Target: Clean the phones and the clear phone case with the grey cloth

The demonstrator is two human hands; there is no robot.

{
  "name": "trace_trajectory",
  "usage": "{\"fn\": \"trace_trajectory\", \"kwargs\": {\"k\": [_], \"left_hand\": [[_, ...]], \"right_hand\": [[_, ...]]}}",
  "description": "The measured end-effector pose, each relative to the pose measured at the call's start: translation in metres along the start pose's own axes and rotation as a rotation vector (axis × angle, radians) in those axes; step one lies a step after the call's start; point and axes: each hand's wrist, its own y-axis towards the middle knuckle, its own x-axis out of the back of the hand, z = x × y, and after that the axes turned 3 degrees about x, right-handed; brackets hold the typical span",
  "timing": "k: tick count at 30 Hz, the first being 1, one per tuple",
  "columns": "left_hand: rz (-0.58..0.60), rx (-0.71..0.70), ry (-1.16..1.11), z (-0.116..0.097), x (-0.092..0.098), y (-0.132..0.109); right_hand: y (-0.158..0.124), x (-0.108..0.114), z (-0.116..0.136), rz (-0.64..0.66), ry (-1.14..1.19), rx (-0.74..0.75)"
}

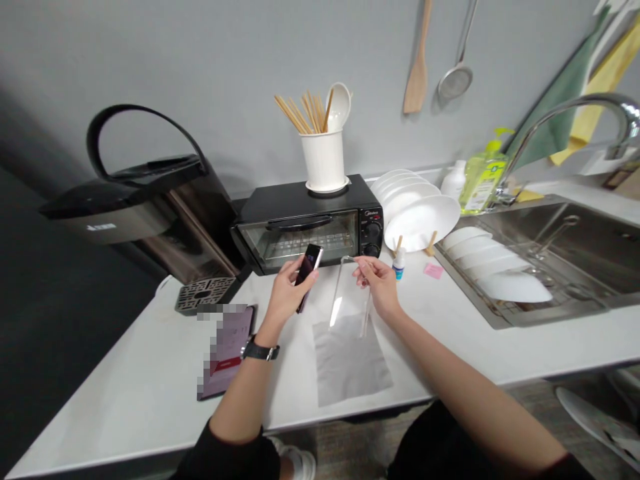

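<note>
My left hand (pixel 286 293) is closed round a dark phone (pixel 307 270), held upright above the white counter (pixel 125 393). My right hand (pixel 377 283) pinches the top edge of a clear phone case (pixel 350 300), which hangs tilted just right of the phone. Under the case a grey cloth (pixel 350 363) lies flat on the counter. The two hands are a short gap apart, in front of the black toaster oven (pixel 310 223).
A dark tablet (pixel 227 350) lies left of my forearm. A water boiler (pixel 145 200) stands at the back left. Behind my right hand are a small dropper bottle (pixel 399 262), a pink note (pixel 433 270) and racked white plates (pixel 420 213). The sink (pixel 565 260) holds more plates.
</note>
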Motion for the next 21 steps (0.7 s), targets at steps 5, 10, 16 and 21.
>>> {"fn": "trace_trajectory", "kwargs": {"k": [5, 10, 16, 21], "left_hand": [[0.125, -0.192, 0.502, 0.006, -0.007, -0.003], [0.346, -0.335, 0.640, 0.016, -0.015, -0.006], [0.470, -0.473, 0.685, 0.040, -0.023, -0.001], [0.565, -0.518, 0.638, 0.037, -0.023, 0.009]], "right_hand": [[-0.001, 0.000, 0.000, 0.007, 0.008, 0.017], [-0.002, 0.000, 0.000, 0.061, 0.016, -0.008], [-0.005, -0.001, -0.002, 0.105, -0.003, -0.040], [0.000, 0.000, 0.000, 0.100, -0.035, -0.077]]}}
